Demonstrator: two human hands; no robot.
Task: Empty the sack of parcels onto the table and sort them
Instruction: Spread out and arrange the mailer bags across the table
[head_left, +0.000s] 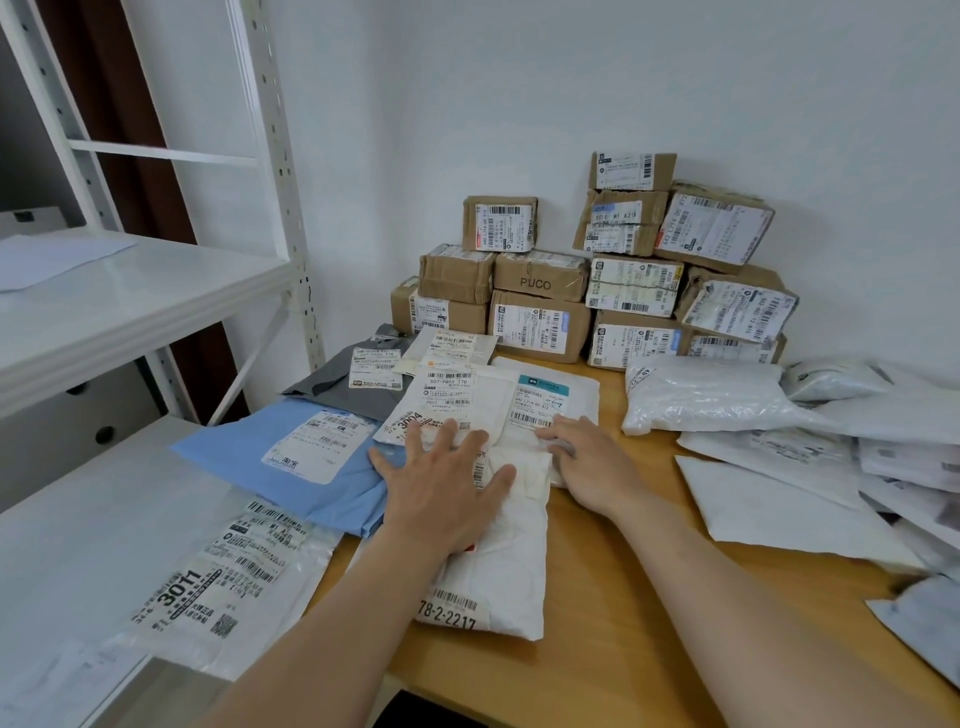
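Near left: clear poly bag (223, 582), label reading "3011", lying flat, partly over the bench (649, 597) edge and partly on the lower white shelf (78, 519).

Both forearms reach in from the bottom of the view.

Left hand (441, 493): palm down, fingers (447, 436) straight and spread, released, gripping nothing. It rests on a crumpled white mailer (498, 582) whose near label reads "78-2-2217". Fingertips reach onto the next white mailer (447, 395), marked "3004".

Right hand (587, 462): palm down, fingers (556, 434) straight and together, also released. They lie on the near edge of a white mailer with a teal-topped label (545, 400). This one is just beside the "3004" mailer.

Left of the hands: blue mailer (291, 457), flat, its near right corner tucked under the left hand. Behind it a grey mailer (337, 379), partly covered by a further small white mailer.

Right side: heap of white mailers (779, 499) overlapping one another and running off the frame edge. A bubble-wrap bag (701, 395) lies at the heap's far left.

Far: brown cardboard boxes (540, 322) stacked several high against the white wall, labels mostly facing out; one reads "PUCO".

Left background: white metal shelving rack (130, 291), a sheet of paper on its upper shelf.

All parcels seen are on the bench, bar the "3011" bag overhanging.
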